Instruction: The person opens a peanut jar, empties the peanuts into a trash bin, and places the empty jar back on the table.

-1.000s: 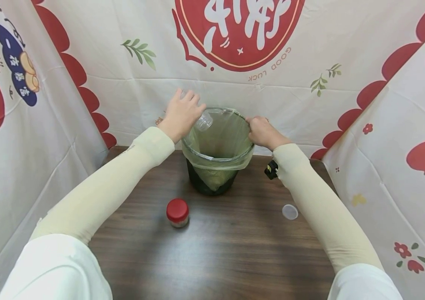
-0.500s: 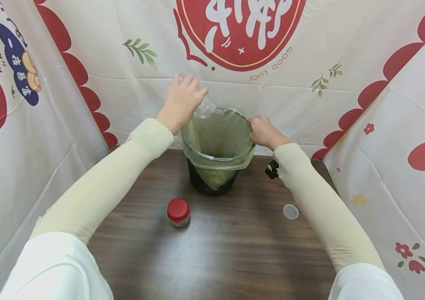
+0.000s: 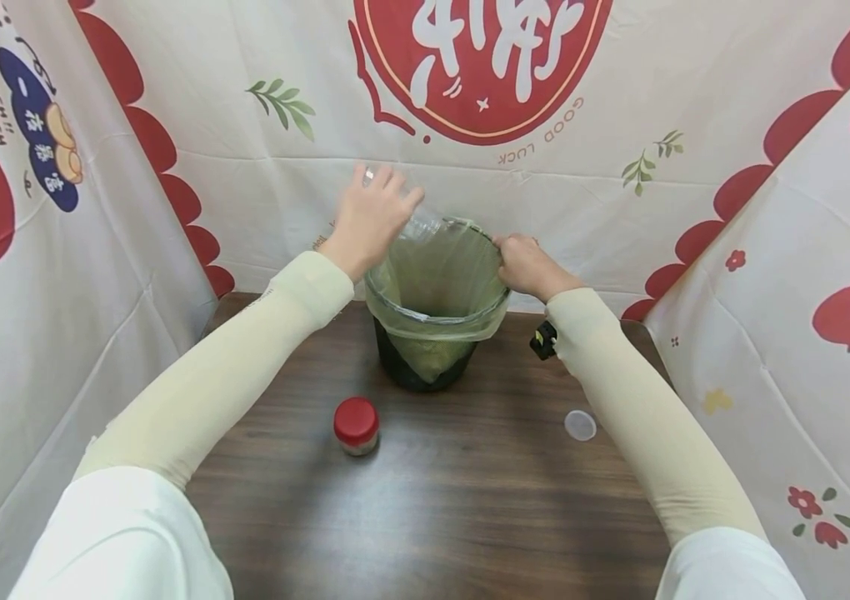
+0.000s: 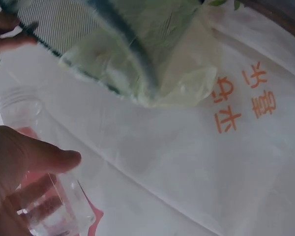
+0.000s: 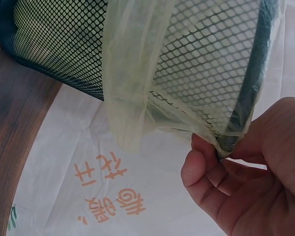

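A dark mesh wastebasket (image 3: pixel 428 354) lined with a pale yellow-green bag (image 5: pixel 130 73) stands at the back of the table. My left hand (image 3: pixel 372 217) is above its left rim and grips a clear plastic jar (image 4: pixel 71 206). The jar's threaded mouth (image 4: pixel 19 101) is uncapped and tips down toward the basket's opening in the head view. On the basket's right side my right hand (image 3: pixel 528 265) pinches the rim through the liner, thumb on one face and fingers (image 5: pixel 204 169) on the other.
Nearer on the brown table (image 3: pixel 455 483) stands a small jar with a red lid (image 3: pixel 356 423). A translucent round disc (image 3: pixel 580 425) lies by the right forearm. A printed white cloth (image 3: pixel 282 200) hangs close behind the basket and along both sides.
The left hand with the clear jar rose slightly, then came down a little and shifted right over the basket. The right hand keeps its pinch on the rim.
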Motion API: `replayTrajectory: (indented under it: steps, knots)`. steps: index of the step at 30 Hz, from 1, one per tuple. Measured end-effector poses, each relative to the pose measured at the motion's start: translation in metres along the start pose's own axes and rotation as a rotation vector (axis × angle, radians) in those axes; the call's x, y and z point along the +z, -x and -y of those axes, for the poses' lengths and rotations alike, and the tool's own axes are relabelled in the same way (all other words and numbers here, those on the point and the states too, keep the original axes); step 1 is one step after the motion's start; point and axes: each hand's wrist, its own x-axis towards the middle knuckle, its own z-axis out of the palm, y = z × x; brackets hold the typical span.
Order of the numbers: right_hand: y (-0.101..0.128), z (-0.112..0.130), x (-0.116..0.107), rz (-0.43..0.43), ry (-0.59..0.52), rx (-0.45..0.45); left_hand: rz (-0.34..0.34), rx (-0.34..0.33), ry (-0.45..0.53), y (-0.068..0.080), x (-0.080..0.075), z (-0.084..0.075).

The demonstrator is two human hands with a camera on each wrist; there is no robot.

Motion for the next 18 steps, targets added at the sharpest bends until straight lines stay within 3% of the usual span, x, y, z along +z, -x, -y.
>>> replayTrajectory:
  steps: [5, 18]
  knots:
    - [0.0, 0.0, 0.001, -0.003, 0.002, -0.001, 0.033, 0.048, 0.006, 0.006, 0.007, -0.004]
    - [-0.001, 0.001, 0.0, -0.002, 0.038, -0.007, 0.022, 0.042, 0.026, 0.009, 0.012, 0.001]
